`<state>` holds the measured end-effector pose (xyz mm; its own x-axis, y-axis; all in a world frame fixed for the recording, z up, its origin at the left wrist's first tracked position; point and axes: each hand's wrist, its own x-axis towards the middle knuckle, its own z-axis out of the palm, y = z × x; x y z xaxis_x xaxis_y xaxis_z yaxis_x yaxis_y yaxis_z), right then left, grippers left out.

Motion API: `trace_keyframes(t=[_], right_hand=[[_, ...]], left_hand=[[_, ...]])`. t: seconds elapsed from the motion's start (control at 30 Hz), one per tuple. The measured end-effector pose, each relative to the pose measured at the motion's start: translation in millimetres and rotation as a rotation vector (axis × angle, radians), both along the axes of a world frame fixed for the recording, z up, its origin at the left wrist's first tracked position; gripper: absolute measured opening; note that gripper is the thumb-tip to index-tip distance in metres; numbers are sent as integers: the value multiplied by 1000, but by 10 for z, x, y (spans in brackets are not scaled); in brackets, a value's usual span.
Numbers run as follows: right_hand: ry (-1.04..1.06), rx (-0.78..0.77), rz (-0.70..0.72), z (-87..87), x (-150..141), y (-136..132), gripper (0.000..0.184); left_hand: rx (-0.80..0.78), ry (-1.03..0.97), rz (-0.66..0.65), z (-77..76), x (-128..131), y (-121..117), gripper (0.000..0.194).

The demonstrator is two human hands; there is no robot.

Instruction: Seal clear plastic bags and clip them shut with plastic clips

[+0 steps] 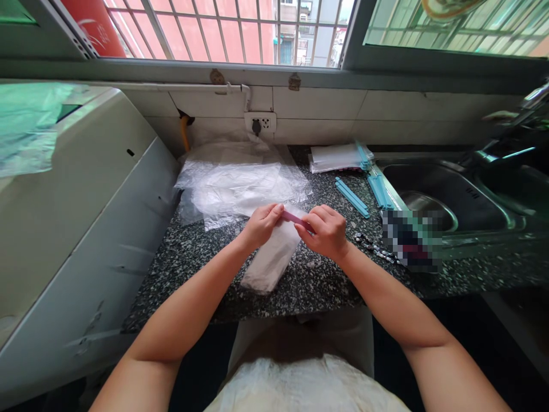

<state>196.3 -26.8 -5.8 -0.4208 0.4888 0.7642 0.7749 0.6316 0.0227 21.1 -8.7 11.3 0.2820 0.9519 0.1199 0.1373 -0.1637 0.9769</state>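
A narrow purple plastic strip (293,217) spans the gap between my hands, lying across the upper end of a clear plastic bag (273,264). My left hand (265,222) is closed, pinching the strip's left end with the thumb on top. Closed around its right end is my right hand (326,230), fingers curled. The bag hangs toward me, flat and narrow, over the speckled counter. Whether the strip is fixed to the bag I cannot tell. Just beyond my left hand lies a loose pile of clear plastic bags (244,186).
Blue strips (351,197) lie right of my hands, more blue strips (380,191) by the sink (433,183). A stack of flat bags (337,157) sits near the wall. A beaded strap (377,248) runs to a blurred-out object (412,243). A white appliance (86,229) borders the left.
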Motion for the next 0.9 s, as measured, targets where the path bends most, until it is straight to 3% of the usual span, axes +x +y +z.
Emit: trace_keyframes(t=[0.9], right_hand=[[79,81,121,-11,5,14,20]], left_hand=[[-165,-252,-40,-47,5,28,41]])
